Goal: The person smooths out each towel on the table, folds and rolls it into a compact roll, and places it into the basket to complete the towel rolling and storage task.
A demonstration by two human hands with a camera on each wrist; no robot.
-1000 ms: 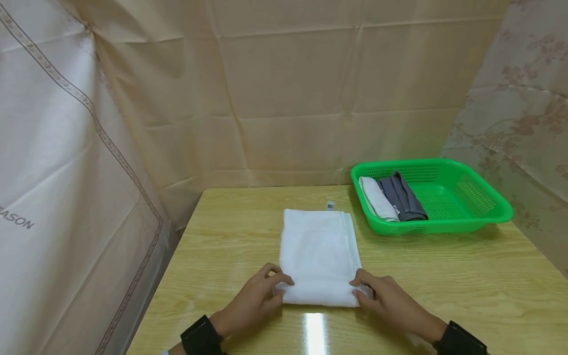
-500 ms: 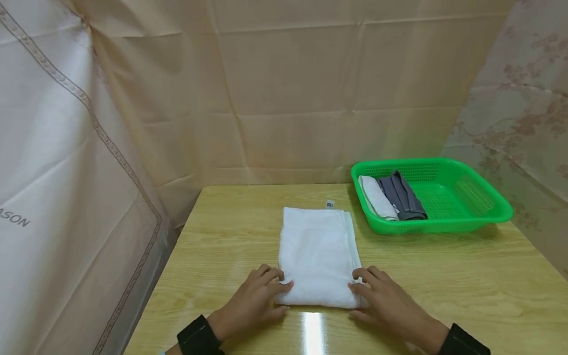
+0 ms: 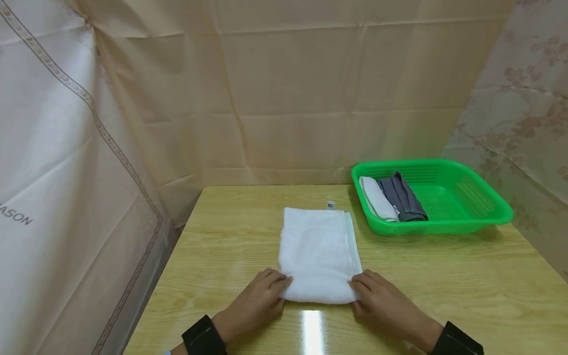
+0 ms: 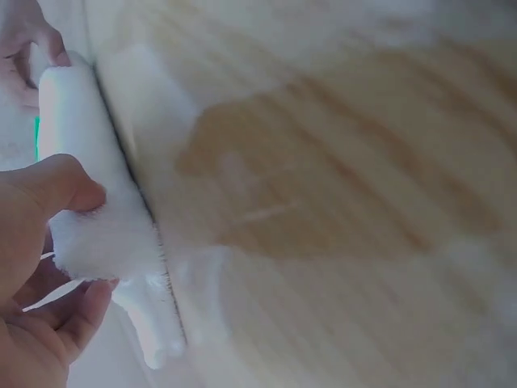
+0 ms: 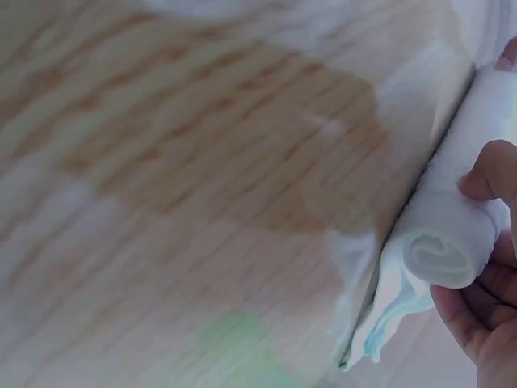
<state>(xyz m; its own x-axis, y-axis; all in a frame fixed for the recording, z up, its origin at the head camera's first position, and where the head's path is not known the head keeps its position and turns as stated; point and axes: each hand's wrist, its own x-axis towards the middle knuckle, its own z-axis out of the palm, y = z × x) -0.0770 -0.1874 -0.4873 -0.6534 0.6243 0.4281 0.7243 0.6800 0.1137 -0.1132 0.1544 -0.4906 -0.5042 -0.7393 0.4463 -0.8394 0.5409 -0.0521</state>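
Note:
A white towel [image 3: 317, 246] lies on the table, its near edge rolled up and its far part flat. My left hand [image 3: 257, 303] grips the left end of the roll. In the left wrist view the thumb presses on the towel [image 4: 105, 162] and the fingers curl around its end. My right hand [image 3: 386, 305] holds the right end the same way. The right wrist view shows the spiral end of the rolled towel [image 5: 440, 255] between thumb and fingers, with a loose layer hanging under it.
A green basket [image 3: 470, 227] stands at the back right of the wooden table [image 3: 235, 227]. Inside it lie a white rolled cloth [image 3: 377, 199] and a dark grey folded cloth [image 3: 403, 197]. A small label [image 3: 330, 204] is just beyond the towel. Cloth curtains [image 3: 288, 98] surround the table.
Half a second ago the fingers of both hands were spread loosely at the towel's near corners. Now they close around the ends of the roll. The towel's near edge has shifted slightly away from me.

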